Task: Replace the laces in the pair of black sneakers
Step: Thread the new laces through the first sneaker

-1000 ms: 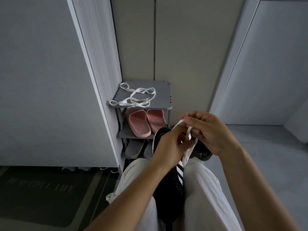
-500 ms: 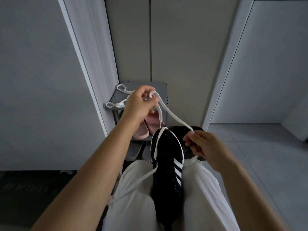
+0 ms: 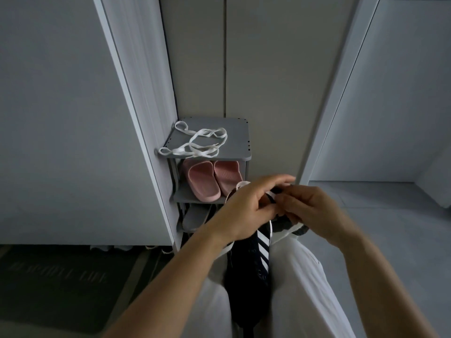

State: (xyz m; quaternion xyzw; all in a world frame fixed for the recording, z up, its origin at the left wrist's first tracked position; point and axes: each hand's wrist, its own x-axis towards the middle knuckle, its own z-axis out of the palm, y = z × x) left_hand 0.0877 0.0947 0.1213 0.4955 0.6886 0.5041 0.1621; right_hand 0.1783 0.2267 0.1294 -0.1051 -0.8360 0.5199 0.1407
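Shoe rack (image 3: 234, 142) close beyond sneaker (image 3: 246, 269)

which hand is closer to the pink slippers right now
Left. The left hand sits just right of and below the pink slippers on the rack's middle shelf; the right hand is farther right, over the sneaker.

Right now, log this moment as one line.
stage: lacing | left hand + right hand: on white lace at black sneaker in lap | spare lace: shelf top

Matt rubbery pink slippers (image 3: 212, 179)
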